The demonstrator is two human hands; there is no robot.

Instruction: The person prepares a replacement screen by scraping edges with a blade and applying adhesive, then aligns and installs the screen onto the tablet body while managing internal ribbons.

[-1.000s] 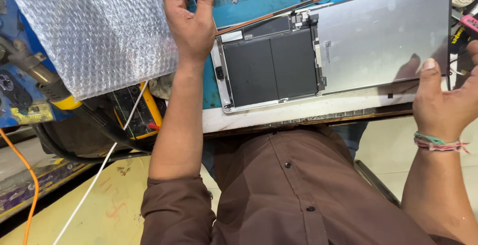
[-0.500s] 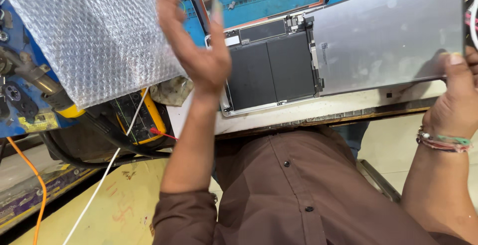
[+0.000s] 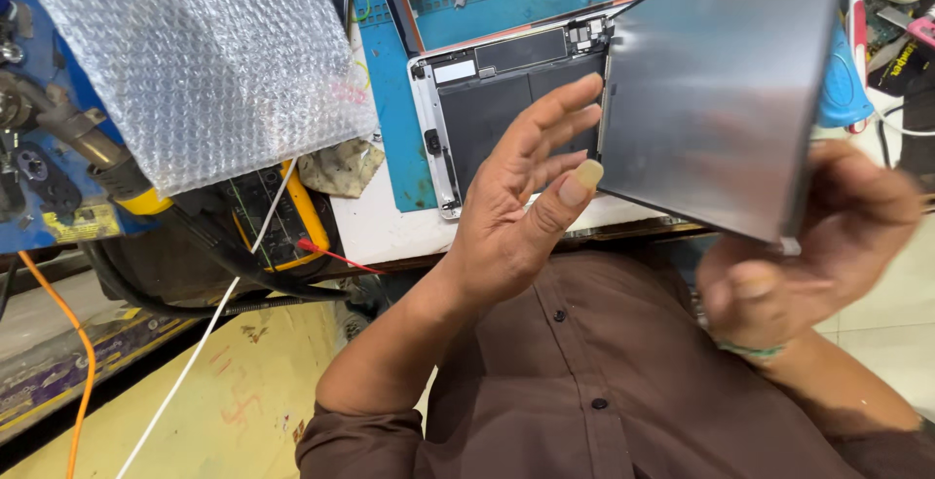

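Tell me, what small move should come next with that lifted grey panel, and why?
Probably bring the open left hand onto the flat grey metal panel's free edge. Only the right hand holds it, tilted above the opened tablet body, so a second grip would steady it.

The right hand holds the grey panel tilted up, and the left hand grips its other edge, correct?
Not quite. In the head view the right hand does hold the grey panel tilted up, but the left hand is open beside it, gripping nothing.

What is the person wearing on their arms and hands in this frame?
Both hands are bare, no gloves. The left hand comes from a brown shirt sleeve rolled up near the elbow. The right hand, blurred, has a thin multicoloured wristband. No rings are visible.
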